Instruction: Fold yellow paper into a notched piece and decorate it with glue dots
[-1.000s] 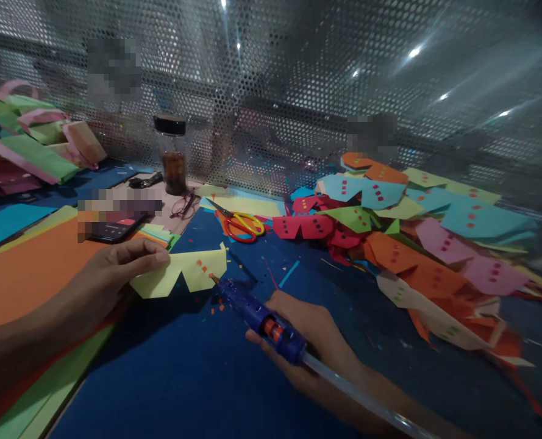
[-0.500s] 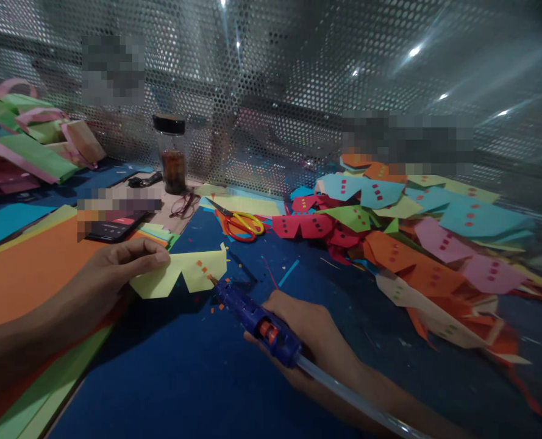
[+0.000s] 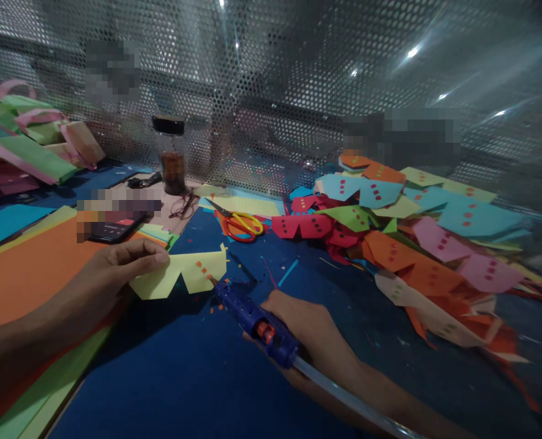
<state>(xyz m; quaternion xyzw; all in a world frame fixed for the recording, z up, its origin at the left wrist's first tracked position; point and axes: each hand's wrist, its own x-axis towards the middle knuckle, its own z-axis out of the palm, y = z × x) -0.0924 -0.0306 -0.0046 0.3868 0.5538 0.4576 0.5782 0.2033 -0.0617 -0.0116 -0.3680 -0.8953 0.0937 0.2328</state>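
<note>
Against a second ago, the rear of the blue glue gun (image 3: 256,323) has swung slightly leftward, while its nozzle stays by the lowest of the orange squares (image 3: 203,269) on the pale yellow paper (image 3: 172,265). That paper keeps its place over the left part of the blue tabletop (image 3: 161,378), beside the orange sheet (image 3: 28,268) along the left edge. The left hand (image 3: 117,268) pinches its left end between thumb and fingers, unchanged. The right hand (image 3: 314,332) curls round the gun; its fingers are mostly hidden, so I cannot tell how they press. Toward the tabletop's far edge, the scissors (image 3: 228,214) lie as before, as do the cutout papers (image 3: 403,257) along its right side.
</note>
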